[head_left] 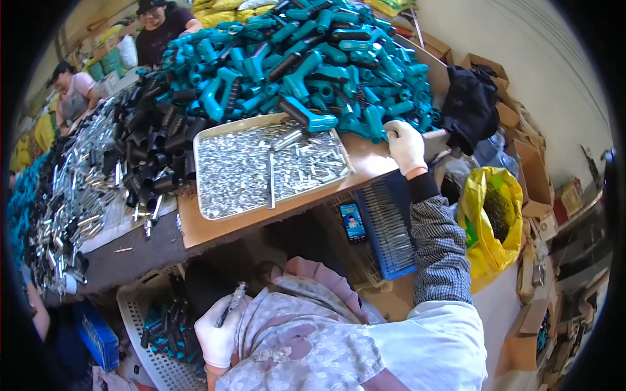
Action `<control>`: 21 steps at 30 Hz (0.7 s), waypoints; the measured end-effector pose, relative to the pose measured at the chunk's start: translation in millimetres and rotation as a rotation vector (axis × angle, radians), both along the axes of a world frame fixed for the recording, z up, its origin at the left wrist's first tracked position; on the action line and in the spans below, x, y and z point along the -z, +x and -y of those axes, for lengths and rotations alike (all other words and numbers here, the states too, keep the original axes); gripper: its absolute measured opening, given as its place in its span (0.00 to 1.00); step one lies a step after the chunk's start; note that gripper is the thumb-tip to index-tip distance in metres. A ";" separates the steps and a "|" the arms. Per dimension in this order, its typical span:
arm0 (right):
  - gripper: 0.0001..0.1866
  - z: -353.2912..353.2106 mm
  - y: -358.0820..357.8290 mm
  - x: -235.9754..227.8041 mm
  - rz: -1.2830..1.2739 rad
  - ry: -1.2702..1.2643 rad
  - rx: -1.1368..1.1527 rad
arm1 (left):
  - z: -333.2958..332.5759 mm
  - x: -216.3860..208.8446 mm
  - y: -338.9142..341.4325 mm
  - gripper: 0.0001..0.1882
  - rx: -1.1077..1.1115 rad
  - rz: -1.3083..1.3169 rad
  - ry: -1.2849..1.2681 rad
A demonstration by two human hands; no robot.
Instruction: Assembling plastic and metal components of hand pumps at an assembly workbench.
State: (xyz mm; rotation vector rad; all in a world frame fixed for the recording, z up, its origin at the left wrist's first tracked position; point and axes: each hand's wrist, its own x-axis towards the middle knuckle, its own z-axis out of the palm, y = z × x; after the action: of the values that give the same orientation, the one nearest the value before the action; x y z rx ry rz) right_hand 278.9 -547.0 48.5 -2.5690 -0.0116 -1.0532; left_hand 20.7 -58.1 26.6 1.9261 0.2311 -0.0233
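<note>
My right hand, in a white glove, reaches to the right edge of a big pile of teal and black plastic tool handles. Its fingers are bent round the end of a teal pistol-shaped handle, partly hidden by the glove. Low over my lap, my gloved left hand is closed on a slim silvery metal part that sticks up between thumb and fingers; its lower end is hidden. Between the hands and the pile, a cream tray holds many small metal pins, with a longer metal bar lying across it.
Black plastic sleeves and shiny metal shafts heap up on the left. Below the table edge are a blue tray of metal rods, a phone and a white basket. A yellow sack stands right. Two people work far left.
</note>
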 end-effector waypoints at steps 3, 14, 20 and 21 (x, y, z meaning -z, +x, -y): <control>0.07 -27.9 5.0 -18.3 0.053 0.028 -0.103 | 10.9 -13.8 7.2 0.13 0.052 0.055 -0.024; 0.09 -233.4 159.4 -54.8 0.017 -0.291 -0.513 | 1.8 3.8 0.5 0.15 0.026 0.127 -0.005; 0.13 -278.0 209.8 -42.3 -0.226 -0.694 -0.253 | -14.0 21.4 -7.3 0.17 0.081 0.209 0.149; 0.12 -249.2 222.1 -36.0 -0.221 -0.684 -0.228 | -14.1 12.7 0.8 0.17 0.147 0.245 0.166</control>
State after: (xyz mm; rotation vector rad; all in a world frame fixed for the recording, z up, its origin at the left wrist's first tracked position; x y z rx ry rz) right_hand 501.0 -297.9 84.5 -3.1639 -0.7020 -0.7596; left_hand 21.6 -44.0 13.9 2.0856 -0.0745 0.1372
